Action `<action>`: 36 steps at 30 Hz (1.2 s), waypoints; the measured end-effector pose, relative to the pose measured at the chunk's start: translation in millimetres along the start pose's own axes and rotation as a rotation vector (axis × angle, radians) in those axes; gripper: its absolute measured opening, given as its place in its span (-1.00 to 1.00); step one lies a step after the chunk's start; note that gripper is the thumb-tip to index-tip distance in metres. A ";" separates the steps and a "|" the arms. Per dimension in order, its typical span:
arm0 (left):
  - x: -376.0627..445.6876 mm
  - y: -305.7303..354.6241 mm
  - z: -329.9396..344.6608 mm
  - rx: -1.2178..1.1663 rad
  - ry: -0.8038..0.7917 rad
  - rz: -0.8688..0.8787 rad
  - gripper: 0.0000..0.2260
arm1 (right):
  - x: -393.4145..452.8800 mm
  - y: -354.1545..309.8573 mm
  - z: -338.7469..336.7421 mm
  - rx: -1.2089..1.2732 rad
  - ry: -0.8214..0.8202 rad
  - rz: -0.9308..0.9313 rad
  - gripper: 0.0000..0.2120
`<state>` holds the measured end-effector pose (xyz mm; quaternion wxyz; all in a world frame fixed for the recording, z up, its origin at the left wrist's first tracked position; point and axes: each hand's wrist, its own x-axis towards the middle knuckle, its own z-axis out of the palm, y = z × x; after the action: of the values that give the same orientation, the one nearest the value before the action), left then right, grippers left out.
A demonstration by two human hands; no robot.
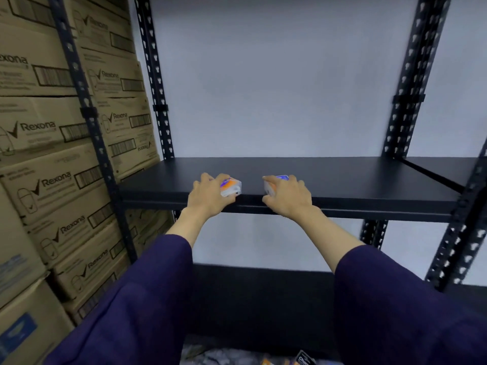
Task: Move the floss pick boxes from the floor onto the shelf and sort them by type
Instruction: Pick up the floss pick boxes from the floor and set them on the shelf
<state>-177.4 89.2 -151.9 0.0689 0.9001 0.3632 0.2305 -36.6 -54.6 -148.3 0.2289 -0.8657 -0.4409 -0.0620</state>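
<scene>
On shelf (342, 180): two boxes (231, 187) (lengthwise sideways).

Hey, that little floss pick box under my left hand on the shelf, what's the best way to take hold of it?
Take the floss pick box across its two short side walls, coming from above and the front edge of the shelf. It lies flat near that edge, so top and sides are free. The left hand already holds it this way.

1. Both arms reach forward, dark purple sleeves (147, 293) pushed up the forearms.
2. Left hand (208, 196), palm down, fingers curled over a small box (231, 187).
3. Right hand (288, 197) likewise, gripping another box (271, 186).
</scene>
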 end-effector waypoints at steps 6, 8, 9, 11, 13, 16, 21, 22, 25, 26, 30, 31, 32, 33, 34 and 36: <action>-62.1 33.6 14.0 -0.125 0.054 0.058 -0.42 | -66.9 35.6 -8.9 0.013 0.052 0.030 -0.37; -83.3 44.1 28.9 -0.171 0.000 0.062 -0.41 | -91.3 51.5 -0.7 0.037 0.046 0.050 -0.36; -93.8 48.7 38.5 -0.184 -0.033 0.055 -0.41 | -103.3 60.9 5.9 0.053 0.034 0.063 -0.36; -113.7 54.6 62.1 -0.188 -0.110 0.025 -0.40 | -126.1 81.4 22.7 0.091 0.001 0.090 -0.36; -132.9 57.5 90.2 -0.184 -0.193 0.001 -0.40 | -145.8 102.6 43.3 0.110 -0.043 0.124 -0.37; -160.7 57.8 140.3 -0.179 -0.330 -0.035 -0.39 | -168.9 131.9 84.6 0.133 -0.122 0.176 -0.36; -198.2 42.7 242.3 -0.185 -0.528 -0.176 -0.35 | -193.5 174.8 171.7 0.140 -0.274 0.267 -0.36; -205.5 37.1 263.6 -0.182 -0.564 -0.200 -0.34 | -198.0 183.1 189.1 0.137 -0.305 0.287 -0.36; -224.9 18.5 323.1 -0.189 -0.636 -0.291 -0.33 | -209.7 207.7 240.4 0.117 -0.381 0.344 -0.37; -230.5 12.3 340.2 -0.188 -0.654 -0.320 -0.32 | -213.0 214.6 256.0 0.114 -0.401 0.364 -0.38; -244.9 -8.5 389.4 -0.179 -0.670 -0.392 -0.30 | -221.1 237.0 308.1 0.080 -0.438 0.433 -0.34; -246.3 -12.6 398.2 -0.179 -0.660 -0.412 -0.30 | -221.9 243.0 318.1 0.065 -0.427 0.453 -0.33; -247.3 -17.1 406.7 -0.171 -0.649 -0.428 -0.29 | -222.8 249.2 326.8 0.048 -0.411 0.471 -0.32; -248.5 -21.8 414.7 -0.161 -0.642 -0.438 -0.29 | -223.7 255.5 334.2 0.030 -0.395 0.482 -0.33; -249.9 -26.1 422.4 -0.159 -0.642 -0.441 -0.29 | -224.7 261.0 340.4 0.011 -0.382 0.490 -0.34; -254.1 -32.9 437.1 -0.184 -0.653 -0.427 -0.34 | -226.9 271.2 350.4 -0.012 -0.354 0.501 -0.36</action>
<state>-154.6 -42.1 -640.7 0.3074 0.8203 0.4790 -0.0557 8.0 -200.7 -622.0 0.1518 -0.9461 -0.2465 0.1454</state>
